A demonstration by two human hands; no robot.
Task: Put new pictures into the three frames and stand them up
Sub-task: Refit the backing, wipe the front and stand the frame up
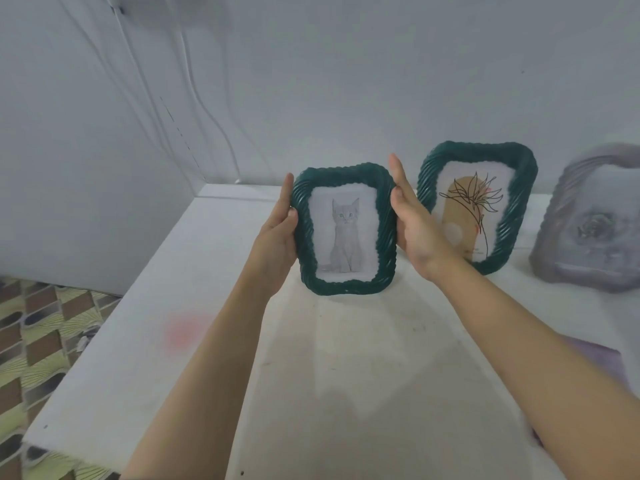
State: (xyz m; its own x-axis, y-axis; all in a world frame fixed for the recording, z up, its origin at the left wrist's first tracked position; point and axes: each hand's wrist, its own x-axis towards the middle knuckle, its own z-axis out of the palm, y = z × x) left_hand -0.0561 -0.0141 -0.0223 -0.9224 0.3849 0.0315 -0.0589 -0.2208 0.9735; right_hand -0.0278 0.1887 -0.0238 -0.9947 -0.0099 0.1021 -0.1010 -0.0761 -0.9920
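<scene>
Both grips clasped the cat frame (343, 230), left hand (277, 233) at 9 o'clock, right hand (415, 226) at 3 o'clock, apparently to settle it upright on the counter (346, 358).

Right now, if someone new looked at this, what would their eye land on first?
The green kitten frame at centre, held upright over the white table, with the left hand gripping its left edge and the right hand its right edge. Just behind it to the right stands a matching green plant-drawing frame, and a blurred lilac frame stands at the far right edge.
</scene>
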